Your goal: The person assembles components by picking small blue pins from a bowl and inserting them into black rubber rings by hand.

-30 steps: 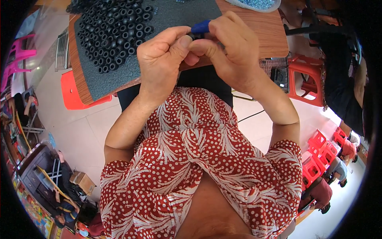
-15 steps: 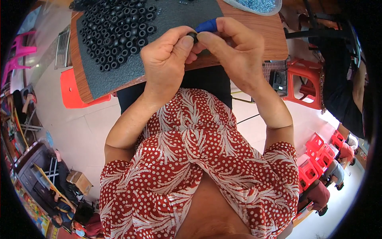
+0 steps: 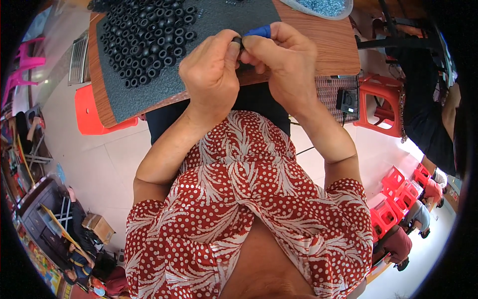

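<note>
Above the near edge of the table, my left hand point(image 3: 211, 72) pinches a small black ring-shaped part point(image 3: 237, 43) between thumb and fingertips. Close against it is my right hand point(image 3: 286, 62), thumb and fingers closed at the same black part. A blue cover point(image 3: 259, 32) wraps one fingertip of the right hand. The fingers hide most of the part, and I cannot make out anything smaller between them. To the left of my hands, a pile of similar black rings point(image 3: 147, 42) lies on a dark grey mat point(image 3: 134, 102).
The mat lies on a wood-grain table point(image 3: 338, 50). At its far right edge stands a clear tub point(image 3: 323, 15) of pale blue beads. Red stools point(image 3: 381, 107) stand beside the table, right and left point(image 3: 89, 112). Other people sit farther off.
Both hands have shifted slightly left with the black part. My right wrist and forearm have swung inward to the left. The pile looks unchanged.
</note>
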`<state>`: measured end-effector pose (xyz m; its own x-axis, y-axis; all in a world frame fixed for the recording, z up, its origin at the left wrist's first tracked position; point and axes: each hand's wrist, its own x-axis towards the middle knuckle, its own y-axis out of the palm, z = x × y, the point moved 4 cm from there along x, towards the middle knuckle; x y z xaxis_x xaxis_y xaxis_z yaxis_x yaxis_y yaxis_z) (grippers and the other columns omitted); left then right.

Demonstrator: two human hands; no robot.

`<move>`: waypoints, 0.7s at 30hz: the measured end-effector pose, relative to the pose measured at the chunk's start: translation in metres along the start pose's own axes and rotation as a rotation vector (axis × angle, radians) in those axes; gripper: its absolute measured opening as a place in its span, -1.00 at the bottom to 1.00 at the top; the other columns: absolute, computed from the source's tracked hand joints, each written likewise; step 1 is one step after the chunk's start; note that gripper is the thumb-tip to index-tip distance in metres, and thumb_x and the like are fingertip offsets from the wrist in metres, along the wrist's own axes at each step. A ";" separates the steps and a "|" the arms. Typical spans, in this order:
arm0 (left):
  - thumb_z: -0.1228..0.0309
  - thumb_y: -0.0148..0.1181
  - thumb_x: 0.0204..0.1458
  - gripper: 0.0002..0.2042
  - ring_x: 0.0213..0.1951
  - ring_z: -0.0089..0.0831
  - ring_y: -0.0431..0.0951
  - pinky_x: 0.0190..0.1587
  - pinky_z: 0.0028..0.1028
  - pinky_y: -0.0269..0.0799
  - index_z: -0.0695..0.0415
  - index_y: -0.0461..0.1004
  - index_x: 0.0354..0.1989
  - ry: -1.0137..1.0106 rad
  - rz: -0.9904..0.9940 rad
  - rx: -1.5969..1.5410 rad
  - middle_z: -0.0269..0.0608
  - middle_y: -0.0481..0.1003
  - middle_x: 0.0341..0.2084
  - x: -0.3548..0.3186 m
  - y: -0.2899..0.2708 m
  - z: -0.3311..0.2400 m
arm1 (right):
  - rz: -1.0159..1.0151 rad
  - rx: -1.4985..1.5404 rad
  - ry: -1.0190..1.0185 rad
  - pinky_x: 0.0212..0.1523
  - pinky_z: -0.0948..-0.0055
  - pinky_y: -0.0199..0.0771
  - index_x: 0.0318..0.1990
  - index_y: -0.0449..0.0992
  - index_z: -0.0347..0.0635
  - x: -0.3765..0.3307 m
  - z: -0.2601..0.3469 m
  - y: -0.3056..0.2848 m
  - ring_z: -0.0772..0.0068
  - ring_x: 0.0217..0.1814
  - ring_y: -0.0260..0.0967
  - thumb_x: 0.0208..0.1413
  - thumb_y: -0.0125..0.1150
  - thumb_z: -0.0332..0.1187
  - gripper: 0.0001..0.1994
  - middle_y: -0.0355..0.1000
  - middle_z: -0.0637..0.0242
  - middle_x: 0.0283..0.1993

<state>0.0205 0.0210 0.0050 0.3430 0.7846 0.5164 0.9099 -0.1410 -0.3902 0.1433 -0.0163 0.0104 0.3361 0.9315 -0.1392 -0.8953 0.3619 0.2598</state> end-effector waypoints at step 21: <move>0.46 -0.03 0.11 -0.81 -0.63 -0.64 0.40 -0.58 -0.66 0.34 0.31 0.50 -0.34 -0.756 0.259 -0.636 -0.24 0.49 -0.61 0.003 0.005 0.004 | 0.116 -1.083 -0.941 -0.60 0.33 0.23 -0.58 0.37 -0.23 0.003 0.021 0.000 0.23 -0.56 0.23 -0.12 0.20 -0.36 -0.83 0.21 0.26 -0.64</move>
<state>0.0246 0.0251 0.0011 0.5101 0.8292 -0.2287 0.8596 -0.4822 0.1691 0.1501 -0.0126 0.0301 -0.0712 0.7859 0.6142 -0.5641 0.4761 -0.6746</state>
